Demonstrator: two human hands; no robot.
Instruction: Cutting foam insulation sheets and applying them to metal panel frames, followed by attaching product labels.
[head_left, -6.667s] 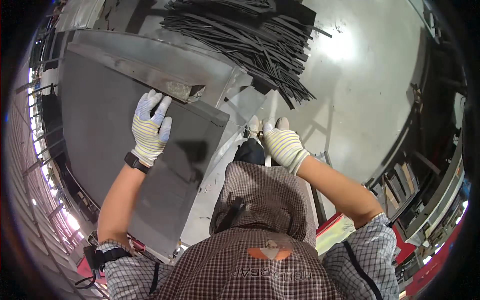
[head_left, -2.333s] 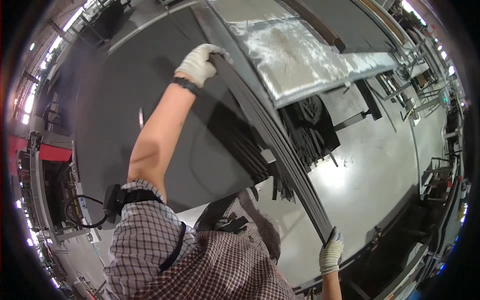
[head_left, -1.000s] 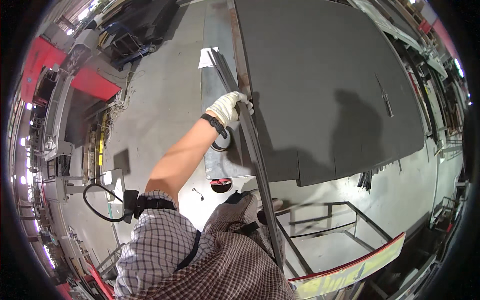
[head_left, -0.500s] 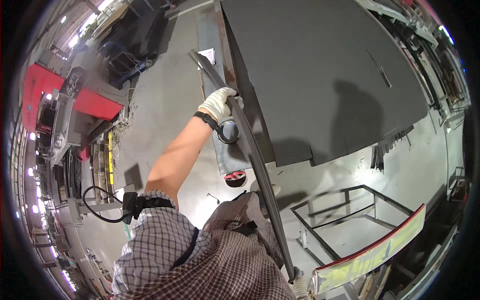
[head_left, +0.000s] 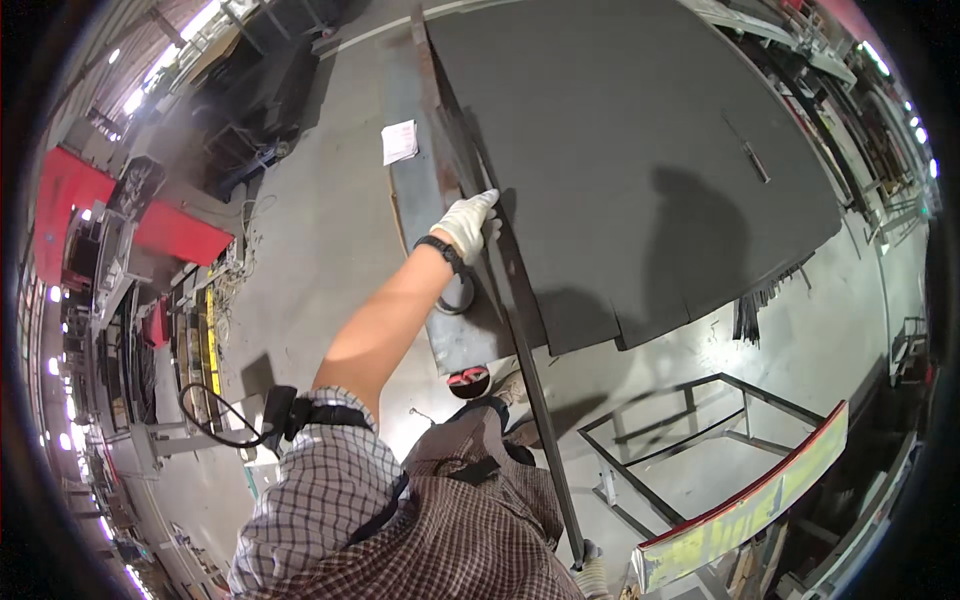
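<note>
Biggest thing from where I'm standing: one dark grey sheet (head_left: 600, 130), matte and flat, with a stepped near edge. Along its left side runs one strip of bare metal tabletop (head_left: 462, 345), smooth and bluish, plus one long rusty bar (head_left: 424, 60). Over to the right on the floor (head_left: 310, 220) there's one open frame (head_left: 634, 477) of thin dark bars, with one curved panel (head_left: 745, 510) at its near end, patchy yellow-green with a red edge. I count two flat red panels (head_left: 185, 232) way off left.

Then the long dark strip (head_left: 545, 430): narrow, straight-edged, slanting from beside the rusty bar down past the person's checked apron (head_left: 470, 520). Can't tell if it's one layer or several. Two gloved hands on it: the left hand (head_left: 468, 226) has its fingers curled round the upper part, white knit glove; the right hand (head_left: 592, 572) is at the bottom end, mostly cut off, so no idea how tight those fingers are.

Smaller stuff: one bunch of thin dark offcuts (head_left: 747, 318) at the sheet's right corner, too many to count; white paper (head_left: 399, 142) on the metal; one slim tool (head_left: 755, 163) on the sheet.
</note>
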